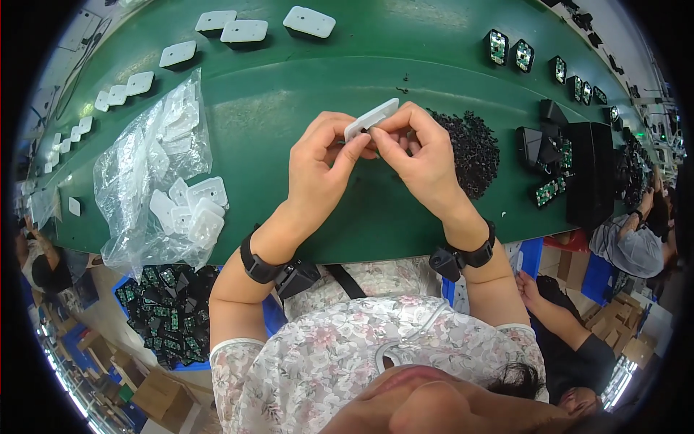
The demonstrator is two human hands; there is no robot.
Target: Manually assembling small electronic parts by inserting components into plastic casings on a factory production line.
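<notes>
The left hand (318, 159) has its grip nearly closed, thumb and fingers pinching the lower left end of a white plate (373, 118). The right hand (419, 159) is drawn in just beside it, its thumb tip and bent index finger close on the plate's near side and right end. The plate is tilted, raised above the green counter (253, 148) between the two hands, its right end higher than its left. Something small and dark shows by the thumb tips (too small to tell what it is, or which hand has it). The other fingers of both hands curl underneath, partly hidden.

Near the right hand lies a heap of small black parts (473, 155). Well to the left of the left hand, more white plates (194, 210) lie loose, overlapping one another against a clear plastic bag (134, 163).
</notes>
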